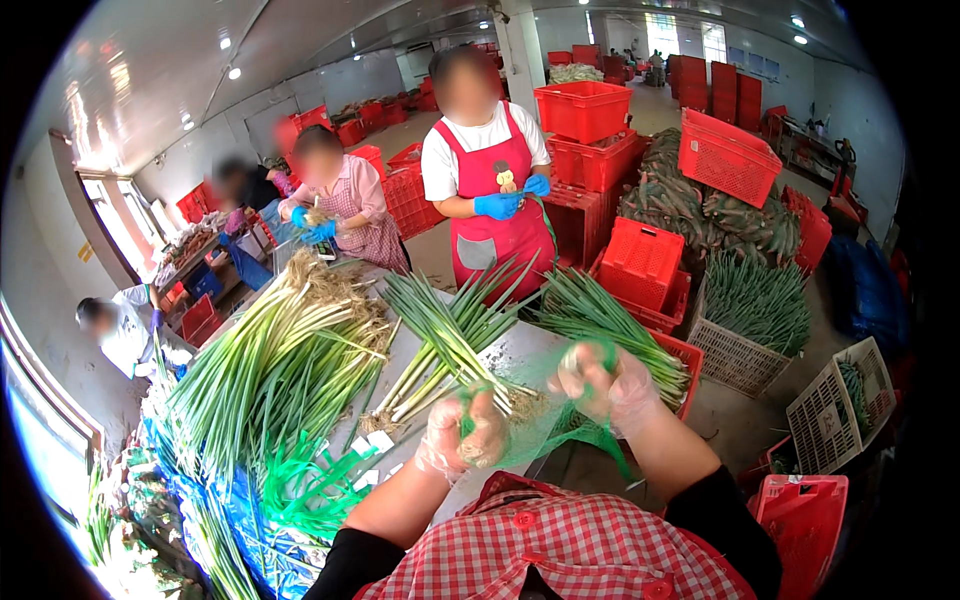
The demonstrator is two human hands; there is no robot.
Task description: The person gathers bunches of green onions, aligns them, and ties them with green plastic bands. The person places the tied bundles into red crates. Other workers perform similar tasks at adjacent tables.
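Centre of the frame: a bundle of green onions (450, 345) lies on the grey table (520, 350), its long axis running from the root ends at lower left to the leaf tips at upper right. The left hand (462, 437), in a clear glove, is closed on a green tie band (545, 425) just below the roots and sits nearer the bundle. The right hand (605, 385), lower centre-right, pinches the same band, pulled taut between both.
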